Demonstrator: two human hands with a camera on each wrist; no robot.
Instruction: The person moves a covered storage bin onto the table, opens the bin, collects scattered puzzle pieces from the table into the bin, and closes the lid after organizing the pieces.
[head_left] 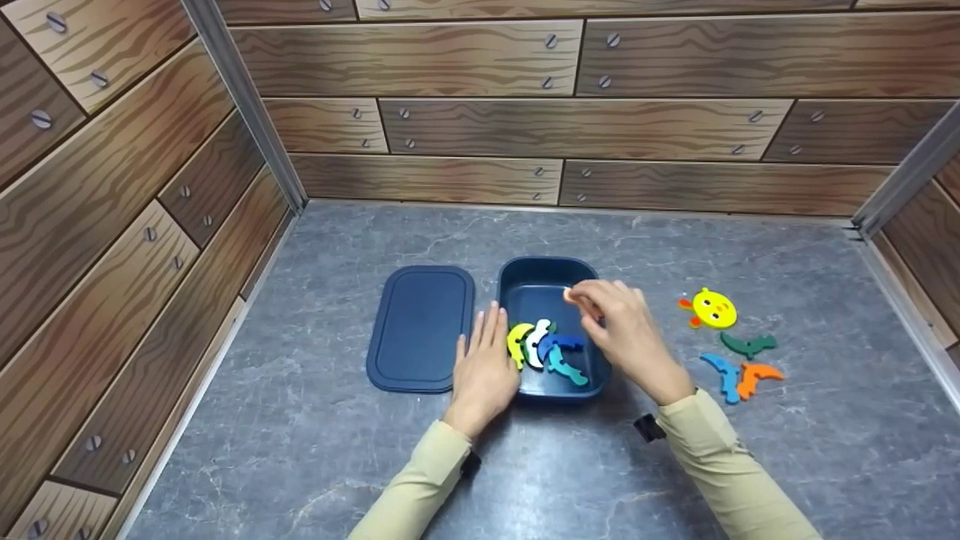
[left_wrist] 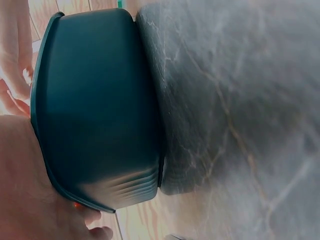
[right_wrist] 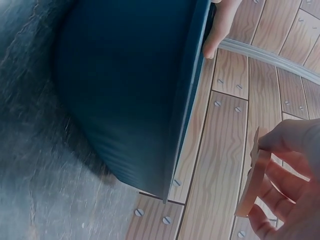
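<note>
A dark blue box [head_left: 551, 391] holds several flat toy pieces: a yellow one [head_left: 516, 341], a white one [head_left: 537, 339], a blue one [head_left: 568, 343] and a teal one [head_left: 566, 367]. My left hand [head_left: 484, 375] lies over the box's left rim with its fingers extended. Above the box's right side, my right hand [head_left: 619, 326] pinches a thin orange-tan piece [right_wrist: 255, 181] between thumb and fingers; in the head view the fingers mostly cover it. The box's outer wall fills much of the left wrist view [left_wrist: 95, 100].
Left of the box lies a dark blue lid [head_left: 421, 326]. To the right are a yellow round face piece [head_left: 714, 309], a dark green piece [head_left: 748, 345], a light blue piece [head_left: 725, 376] and an orange piece [head_left: 756, 379]. Wood-patterned walls [head_left: 480, 60] surround the grey surface.
</note>
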